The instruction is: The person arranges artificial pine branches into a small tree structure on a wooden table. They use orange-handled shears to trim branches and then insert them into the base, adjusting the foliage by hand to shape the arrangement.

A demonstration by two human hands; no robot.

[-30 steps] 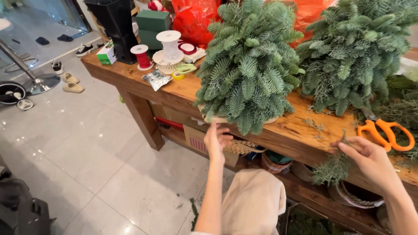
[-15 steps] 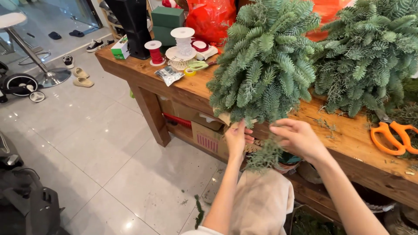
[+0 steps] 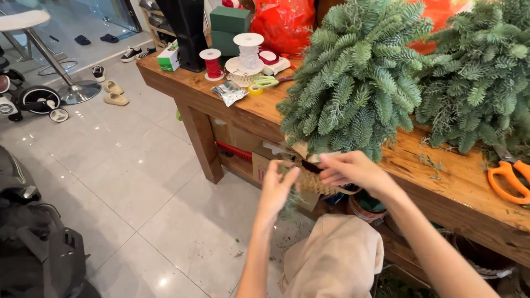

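Note:
A bushy green fir arrangement (image 3: 359,83) stands on the wooden workbench (image 3: 452,187), right at its front edge. Just below that edge my left hand (image 3: 277,190) closes around a small fir sprig (image 3: 287,208) that dangles under it. My right hand (image 3: 353,168) grips a brown woven basket (image 3: 316,181) under the arrangement's base, fingertips pinched near the lowest branches. The two hands almost touch across the basket. Beige cloth (image 3: 337,259) covers my lap below them.
A second fir arrangement (image 3: 480,83) and orange scissors (image 3: 508,176) lie to the right. At the bench's far end are a red spool (image 3: 212,62), a white spool (image 3: 248,49), green foam blocks (image 3: 229,25) and a red bag (image 3: 281,22). A stool (image 3: 33,25), shoes (image 3: 113,94) and a black bag (image 3: 38,248) sit on the tiled floor.
My right hand came from the bench's right side to the basket below the arrangement, bringing a sprig. The sprig now hangs from my left hand. The view shifted right and closer.

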